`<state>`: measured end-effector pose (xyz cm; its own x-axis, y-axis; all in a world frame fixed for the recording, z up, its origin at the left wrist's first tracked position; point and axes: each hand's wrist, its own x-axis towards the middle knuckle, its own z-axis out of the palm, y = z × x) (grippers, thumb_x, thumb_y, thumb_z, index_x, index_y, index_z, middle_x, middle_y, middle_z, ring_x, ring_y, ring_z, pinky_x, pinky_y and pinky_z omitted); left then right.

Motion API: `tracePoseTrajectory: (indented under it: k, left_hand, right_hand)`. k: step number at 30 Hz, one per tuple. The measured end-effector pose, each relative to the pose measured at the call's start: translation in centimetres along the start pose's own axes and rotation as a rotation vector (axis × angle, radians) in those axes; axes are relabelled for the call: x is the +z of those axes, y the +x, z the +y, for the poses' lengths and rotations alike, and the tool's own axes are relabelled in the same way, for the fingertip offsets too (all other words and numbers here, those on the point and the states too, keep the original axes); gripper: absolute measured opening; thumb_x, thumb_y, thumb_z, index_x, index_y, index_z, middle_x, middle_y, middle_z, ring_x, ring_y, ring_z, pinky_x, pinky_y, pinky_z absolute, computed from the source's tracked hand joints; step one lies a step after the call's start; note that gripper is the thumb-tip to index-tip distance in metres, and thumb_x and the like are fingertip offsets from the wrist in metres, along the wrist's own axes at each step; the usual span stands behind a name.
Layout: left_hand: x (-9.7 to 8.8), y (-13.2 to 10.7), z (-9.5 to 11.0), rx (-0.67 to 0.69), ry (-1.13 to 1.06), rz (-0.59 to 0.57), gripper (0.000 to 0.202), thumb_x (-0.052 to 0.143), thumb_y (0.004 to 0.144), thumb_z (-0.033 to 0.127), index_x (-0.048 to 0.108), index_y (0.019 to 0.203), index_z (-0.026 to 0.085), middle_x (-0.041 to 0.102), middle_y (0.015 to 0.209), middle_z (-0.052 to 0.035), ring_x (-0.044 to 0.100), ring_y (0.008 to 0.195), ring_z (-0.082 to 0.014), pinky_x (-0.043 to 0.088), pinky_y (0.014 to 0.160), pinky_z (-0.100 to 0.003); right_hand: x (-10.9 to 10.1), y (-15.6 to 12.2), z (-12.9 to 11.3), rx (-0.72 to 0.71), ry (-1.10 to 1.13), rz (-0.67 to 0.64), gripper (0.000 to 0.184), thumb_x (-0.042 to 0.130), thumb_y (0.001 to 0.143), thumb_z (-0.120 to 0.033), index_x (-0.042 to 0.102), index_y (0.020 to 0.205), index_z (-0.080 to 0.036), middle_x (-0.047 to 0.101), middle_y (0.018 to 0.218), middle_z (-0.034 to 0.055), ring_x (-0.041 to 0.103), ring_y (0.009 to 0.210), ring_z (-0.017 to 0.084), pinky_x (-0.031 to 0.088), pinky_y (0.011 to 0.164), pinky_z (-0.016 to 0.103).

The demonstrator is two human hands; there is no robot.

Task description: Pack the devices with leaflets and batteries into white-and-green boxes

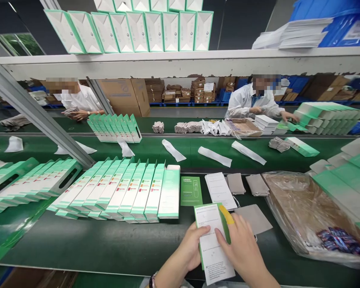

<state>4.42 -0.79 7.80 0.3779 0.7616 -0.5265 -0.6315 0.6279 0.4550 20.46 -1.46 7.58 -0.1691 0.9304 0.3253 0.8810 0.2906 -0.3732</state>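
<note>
A folded white paper leaflet (213,250) with small black print and a narrow green card (227,229) behind it are held just above the near edge of the worktop (78,244), a dark green belt. The left hand (189,246) grips their left side, its thumb pressed on the paper and its fingers (198,231) close together. The right hand (240,248) holds the right side with its fingers (225,237) slightly spread; a yellow strip (226,214) shows at its top, though whether it sits on a finger or on the card is hard to tell.

Bare belt stretches to the left of the hands. A row of upright white-and-green cartons (129,192) stands ahead and left. Ahead lie a green printed leaflet (191,191), a stack of white sheets (220,191) and grey pouches (253,219). To the right is a plastic-lined cardboard box (306,204). The print on the leaflets is too small to read. Two co-workers in white coats (253,102) sit across the far belt.
</note>
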Motion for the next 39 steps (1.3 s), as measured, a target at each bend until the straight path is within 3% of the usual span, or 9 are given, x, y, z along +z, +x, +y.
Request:
tracePoseTrajectory:
  k: [4,9,16,19,23,26,29,34,39]
  left_hand:
    - [-0.3,0.4,0.3,-0.038,0.108,-0.048,0.039,0.076,0.073,0.017,0.061,0.109,0.01,0.076,0.094,-0.0137,0.073,0.086,-0.0288,0.054,0.083,-0.042]
    - [-0.3,0.4,0.9,-0.027,0.22,-0.037,0.045,0.079,0.075,0.034,0.061,0.107,0.01,0.076,0.091,-0.0138,0.073,0.085,-0.0288,0.055,0.077,-0.038]
    - [-0.8,0.7,1.0,-0.033,0.237,-0.02,0.046,0.08,0.072,0.031,0.061,0.108,0.01,0.077,0.09,-0.013,0.073,0.083,-0.028,0.055,0.077,-0.038]
    - [-0.9,0.9,1.2,-0.057,0.238,0.011,0.044,0.08,0.073,0.029,0.06,0.108,0.009,0.076,0.095,-0.0148,0.073,0.086,-0.0287,0.055,0.079,-0.039]
    - [-0.9,0.9,1.2,-0.1,0.24,0.046,0.04,0.079,0.075,0.029,0.06,0.106,0.011,0.076,0.097,-0.0148,0.072,0.089,-0.0292,0.055,0.081,-0.042]
    - [-0.9,0.9,0.9,-0.104,0.232,0.035,0.039,0.079,0.075,0.029,0.061,0.104,0.011,0.076,0.094,-0.014,0.072,0.088,-0.0289,0.054,0.082,-0.041]
    - [-1.2,0.8,0.5,-0.101,0.221,0.041,0.04,0.08,0.074,0.031,0.062,0.103,0.012,0.076,0.095,-0.0141,0.072,0.089,-0.0296,0.053,0.083,-0.041]
    - [-2.2,0.9,0.4,-0.096,0.188,0.07,0.038,0.078,0.074,0.028,0.061,0.103,0.011,0.075,0.096,-0.0151,0.072,0.089,-0.0302,0.053,0.084,-0.044]
    - [-2.9,1.4,0.7,-0.124,0.228,0.136,0.034,0.074,0.077,0.027,0.061,0.105,0.012,0.075,0.098,-0.0146,0.07,0.093,-0.0311,0.05,0.089,-0.045]
  right_hand:
    - [-0.9,2.6,1.1,-0.222,0.032,-0.063,0.048,0.053,0.094,-0.034,0.043,0.139,-0.022,0.055,0.135,0.0133,0.048,0.126,0.033,0.039,0.104,0.058]
    - [-0.5,3.8,1.8,-0.147,0.292,-0.185,0.04,0.047,0.097,-0.027,0.047,0.137,-0.023,0.061,0.124,0.0098,0.056,0.115,0.023,0.052,0.097,0.042]
    - [-1.0,3.8,1.8,-0.148,0.32,-0.249,0.037,0.049,0.096,-0.029,0.054,0.132,-0.022,0.058,0.129,0.0097,0.048,0.126,0.025,0.044,0.106,0.045]
    - [-1.9,5.3,3.8,-0.035,0.309,-0.16,0.033,0.037,0.1,-0.032,0.059,0.124,-0.022,0.058,0.129,0.0092,0.052,0.122,0.022,0.045,0.104,0.038]
    - [-2.3,9.5,8.8,0.282,-0.054,-0.023,0.043,0.034,0.1,-0.036,0.05,0.131,-0.012,0.054,0.13,0.0178,0.052,0.121,0.028,0.043,0.099,0.039]
    - [-1.0,12.3,12.2,0.382,-0.153,-0.112,0.052,0.051,0.092,-0.037,0.049,0.131,-0.003,0.058,0.12,0.0255,0.057,0.113,0.036,0.046,0.088,0.044]
    - [0.8,13.3,13.9,0.42,-0.188,-0.211,0.047,0.062,0.086,-0.032,0.056,0.121,-0.001,0.064,0.11,0.0246,0.064,0.101,0.035,0.048,0.079,0.039]
    - [0.3,11.6,13.9,0.419,-0.251,-0.185,0.048,0.051,0.092,-0.032,0.047,0.129,-0.002,0.059,0.118,0.0243,0.063,0.101,0.032,0.048,0.078,0.038]
    - [-1.9,5.0,12.2,0.316,-0.284,-0.172,0.041,0.041,0.095,-0.043,0.056,0.119,-0.014,0.062,0.111,0.0167,0.064,0.095,0.03,0.05,0.079,0.04]
